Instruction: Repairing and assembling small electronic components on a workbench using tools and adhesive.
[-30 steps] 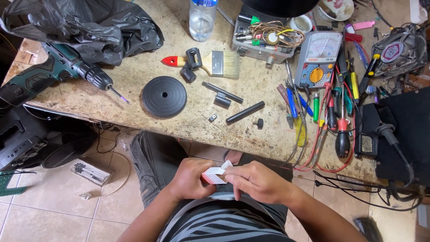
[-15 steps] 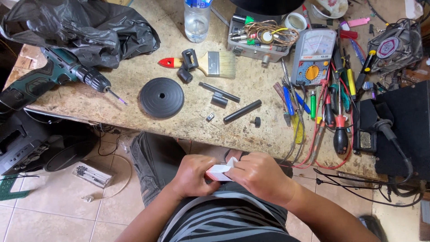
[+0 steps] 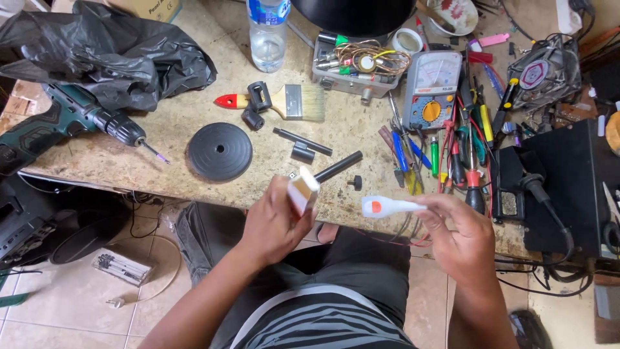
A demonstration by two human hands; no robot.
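Item one: my left hand (image 3: 274, 223) was closed around a small white block with a tan end face (image 3: 303, 190), thumb and fingers wrapped about it, raised just in front of the near edge of the workbench (image 3: 129, 161). Item two: my right hand (image 3: 462, 239) pinched the rear of a slim white tool with an orange spot (image 3: 387, 207), its rounded tip pointing left toward the block; the two pieces were apart, a clear gap between them.

On the bench behind, I logged:
- a round black disc (image 3: 219, 152), lying flat, left of centre;
- a black rod (image 3: 338, 167) and a shorter black bar (image 3: 302, 141) just beyond the block;
- a paintbrush with a red-tipped handle (image 3: 284, 102);
- a green cordless drill (image 3: 71, 123) at the left, bit pointing right;
- a black plastic bag (image 3: 103, 52) behind the drill;
- a clear water bottle (image 3: 268, 35), upright;
- an analogue multimeter (image 3: 431, 90);
- a cluster of screwdrivers (image 3: 462, 155) right of it.
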